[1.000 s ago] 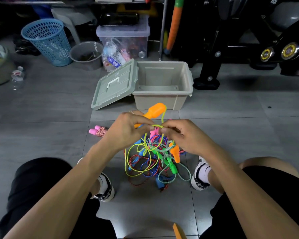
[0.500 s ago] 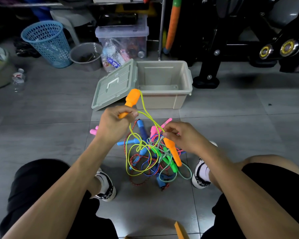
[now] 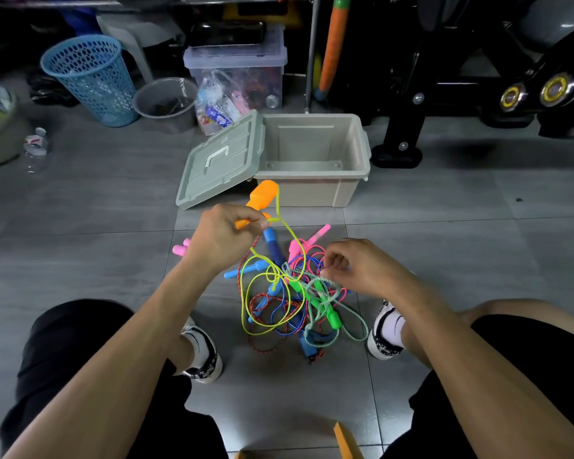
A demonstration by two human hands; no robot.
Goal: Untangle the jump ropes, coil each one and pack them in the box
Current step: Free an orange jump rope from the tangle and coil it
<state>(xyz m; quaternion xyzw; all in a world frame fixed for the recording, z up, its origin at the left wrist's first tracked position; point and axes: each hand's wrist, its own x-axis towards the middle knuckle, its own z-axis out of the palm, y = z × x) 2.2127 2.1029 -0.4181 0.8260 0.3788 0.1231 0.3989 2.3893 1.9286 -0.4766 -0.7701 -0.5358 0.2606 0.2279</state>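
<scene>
Left hand [image 3: 224,238] around orange handle [image 3: 260,197]

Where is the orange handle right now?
In the head view the orange handle is just left of centre, gripped in the left hand, lifted above the rope tangle and in front of the open box.

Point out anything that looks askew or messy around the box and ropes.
The jump ropes lie in one knotted heap on the floor, colours crossing each other. The box lid is off, propped tilted against the open box. A crumpled plastic bottle lies on the floor at far left.
</scene>
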